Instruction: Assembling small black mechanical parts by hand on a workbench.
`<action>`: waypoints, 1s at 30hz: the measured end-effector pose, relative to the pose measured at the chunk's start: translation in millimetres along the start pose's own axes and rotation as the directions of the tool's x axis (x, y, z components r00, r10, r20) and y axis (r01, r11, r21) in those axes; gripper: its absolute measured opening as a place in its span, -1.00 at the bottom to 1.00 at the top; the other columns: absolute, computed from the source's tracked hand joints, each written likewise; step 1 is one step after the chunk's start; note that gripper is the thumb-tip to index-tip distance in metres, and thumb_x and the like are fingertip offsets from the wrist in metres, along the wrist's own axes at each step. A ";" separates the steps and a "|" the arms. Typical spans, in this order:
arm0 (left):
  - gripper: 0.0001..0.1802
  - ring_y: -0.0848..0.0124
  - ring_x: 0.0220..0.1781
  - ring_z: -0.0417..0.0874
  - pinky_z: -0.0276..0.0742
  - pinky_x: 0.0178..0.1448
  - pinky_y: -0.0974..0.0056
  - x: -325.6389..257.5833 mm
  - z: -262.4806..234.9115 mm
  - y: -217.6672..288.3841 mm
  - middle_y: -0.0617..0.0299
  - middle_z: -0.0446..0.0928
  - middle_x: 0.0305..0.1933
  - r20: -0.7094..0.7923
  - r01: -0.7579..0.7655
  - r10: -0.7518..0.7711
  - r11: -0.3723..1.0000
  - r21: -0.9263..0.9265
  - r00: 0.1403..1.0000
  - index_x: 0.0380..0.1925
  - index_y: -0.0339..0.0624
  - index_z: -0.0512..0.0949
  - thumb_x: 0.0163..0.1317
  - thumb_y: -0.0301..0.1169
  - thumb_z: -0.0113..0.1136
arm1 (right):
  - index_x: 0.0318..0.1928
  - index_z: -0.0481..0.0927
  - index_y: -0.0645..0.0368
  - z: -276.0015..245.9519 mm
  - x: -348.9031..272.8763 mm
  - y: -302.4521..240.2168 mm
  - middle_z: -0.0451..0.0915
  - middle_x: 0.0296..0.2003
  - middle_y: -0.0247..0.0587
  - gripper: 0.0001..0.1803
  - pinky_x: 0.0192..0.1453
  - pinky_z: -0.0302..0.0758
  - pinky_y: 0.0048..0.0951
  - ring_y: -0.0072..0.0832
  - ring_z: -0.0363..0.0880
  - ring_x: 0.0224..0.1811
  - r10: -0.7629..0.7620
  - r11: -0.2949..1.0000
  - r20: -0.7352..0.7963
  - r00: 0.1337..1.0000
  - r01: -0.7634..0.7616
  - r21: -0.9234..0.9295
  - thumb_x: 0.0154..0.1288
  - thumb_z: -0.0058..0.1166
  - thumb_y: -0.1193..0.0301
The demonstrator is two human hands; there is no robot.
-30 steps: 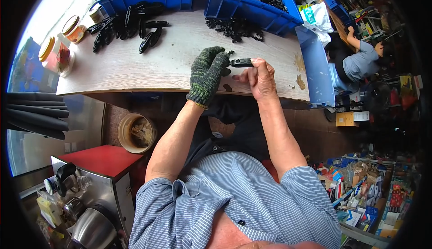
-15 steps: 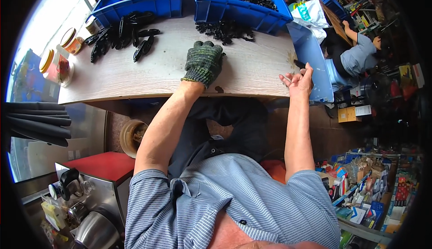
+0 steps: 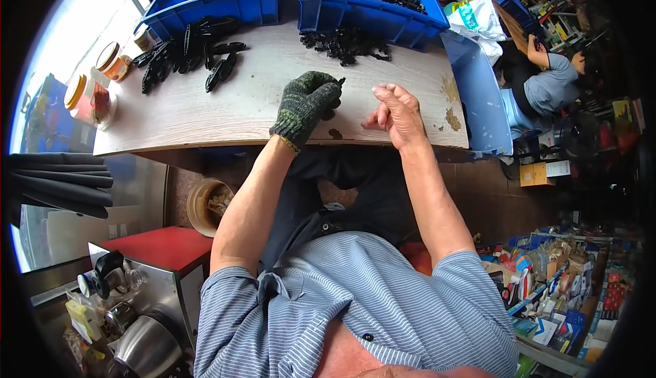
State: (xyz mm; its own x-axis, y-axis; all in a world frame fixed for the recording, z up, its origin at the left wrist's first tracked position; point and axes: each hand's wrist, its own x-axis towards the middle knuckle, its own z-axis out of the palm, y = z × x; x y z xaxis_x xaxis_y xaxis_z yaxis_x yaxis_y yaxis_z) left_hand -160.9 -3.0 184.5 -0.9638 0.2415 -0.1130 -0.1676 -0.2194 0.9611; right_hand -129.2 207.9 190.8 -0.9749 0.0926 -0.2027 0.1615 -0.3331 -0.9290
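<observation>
My left hand [image 3: 307, 104], in a dark green knitted glove, is closed above the pale wooden table [image 3: 253, 115]. A small black plastic part [image 3: 342, 81] pokes out at its thumb and fingertips; most of it is hidden by the glove. Just to the right, my bare right hand [image 3: 400, 115] hovers with its fingers bent and apart, and nothing shows in it. Beyond both hands lies a heap of small black plastic parts [image 3: 347, 44]. Longer black plastic pieces [image 3: 184, 51] are piled farther left.
Two blue crates, a left one [image 3: 219, 10] and a right one [image 3: 369, 14], hold black parts along the far edge. A light blue bin [image 3: 480, 98] adjoins the table's right end. Jars [image 3: 85, 101] stand at left. Another person [image 3: 547, 81] works at far right.
My right hand has come left from the light blue bin, and the black piece it held no longer shows. My left hand has turned and drawn back slightly from the heap; a black part now shows.
</observation>
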 end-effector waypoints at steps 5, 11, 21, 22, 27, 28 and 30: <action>-0.76 0.44 -0.32 0.66 0.57 -0.28 0.34 -3.8 -8.1 1.8 0.21 0.65 -0.31 0.052 0.117 -0.107 0.963 -0.243 0.993 -0.05 -0.24 0.59 0.35 -0.38 0.27 | -0.11 0.63 0.19 20.2 6.1 8.9 0.44 -0.75 -0.39 -0.67 -0.48 0.64 -0.33 -0.51 0.52 -0.73 -0.014 0.998 0.097 0.995 0.020 -0.061 0.23 0.40 0.29; -0.75 0.44 -0.40 0.62 0.57 -0.31 0.33 -5.4 -8.9 -0.3 0.21 0.62 -0.33 0.093 0.081 -0.066 0.981 -0.174 0.993 -0.06 -0.24 0.57 0.31 -0.39 0.29 | -0.11 0.65 0.20 28.5 11.8 14.1 0.40 -0.75 -0.39 -0.69 -0.52 0.58 -0.37 -0.53 0.42 -0.76 -0.034 0.985 0.171 0.985 0.062 -0.161 0.27 0.37 0.27; -0.77 0.46 -0.45 0.59 0.52 -0.35 0.34 -5.2 -14.2 -5.6 0.22 0.60 -0.40 0.179 0.044 -0.020 0.990 -0.133 0.984 -0.17 -0.23 0.60 0.29 -0.33 0.32 | -0.20 0.67 0.16 32.3 6.7 10.2 0.42 -0.71 -0.42 -0.77 -0.52 0.60 -0.43 -0.65 0.34 -0.75 0.014 0.979 0.208 0.978 0.029 -0.204 0.27 0.37 0.30; -0.77 0.46 -0.45 0.59 0.52 -0.35 0.34 -5.9 -14.6 -5.9 0.22 0.60 -0.40 0.169 0.041 -0.018 0.990 -0.132 0.985 -0.17 -0.23 0.60 0.29 -0.33 0.32 | -0.20 0.67 0.16 31.4 7.0 10.7 0.42 -0.71 -0.42 -0.77 -0.52 0.60 -0.43 -0.65 0.34 -0.75 0.017 0.979 0.217 0.976 0.028 -0.204 0.27 0.37 0.30; -0.71 0.36 -0.30 0.69 0.63 -0.18 0.24 -13.2 -18.4 -10.0 0.15 0.66 -0.29 0.137 -0.144 0.123 0.977 0.159 0.983 -0.11 -0.26 0.62 0.31 -0.27 0.31 | -0.29 0.62 0.15 24.1 10.3 16.4 0.43 -0.71 -0.42 -0.82 -0.49 0.61 -0.42 -0.65 0.36 -0.74 -0.037 0.975 0.253 0.967 0.090 -0.202 0.28 0.32 0.34; -0.68 0.29 -0.23 0.72 0.65 -0.11 0.22 -13.9 -18.8 -15.0 0.10 0.70 -0.22 0.112 -0.335 0.317 0.859 0.386 0.942 -0.08 -0.25 0.63 0.32 -0.25 0.31 | -0.30 0.60 0.15 21.6 12.0 18.6 0.43 -0.72 -0.40 -0.83 -0.49 0.62 -0.41 -0.63 0.38 -0.75 -0.070 0.972 0.264 0.962 0.126 -0.199 0.29 0.30 0.35; -0.66 -0.01 0.01 0.68 0.59 0.10 0.05 -19.5 -29.4 1.0 -0.02 0.69 -0.06 0.070 -0.436 0.677 0.389 0.812 0.733 -0.04 -0.16 0.65 0.26 -0.23 0.31 | -0.27 0.58 0.15 23.0 7.7 18.1 0.42 -0.74 -0.37 -0.85 -0.46 0.65 -0.36 -0.56 0.42 -0.74 -0.075 0.978 0.243 0.967 0.119 -0.172 0.31 0.26 0.36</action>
State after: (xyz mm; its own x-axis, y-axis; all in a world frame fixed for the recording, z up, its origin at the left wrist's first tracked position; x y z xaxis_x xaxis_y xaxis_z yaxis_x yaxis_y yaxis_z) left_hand -148.4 -35.7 180.3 -0.8053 0.0945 0.5853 0.5236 0.5765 0.6273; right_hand -137.4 180.9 179.5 -0.9922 -0.1140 -0.0512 0.0685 -0.1537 -0.9857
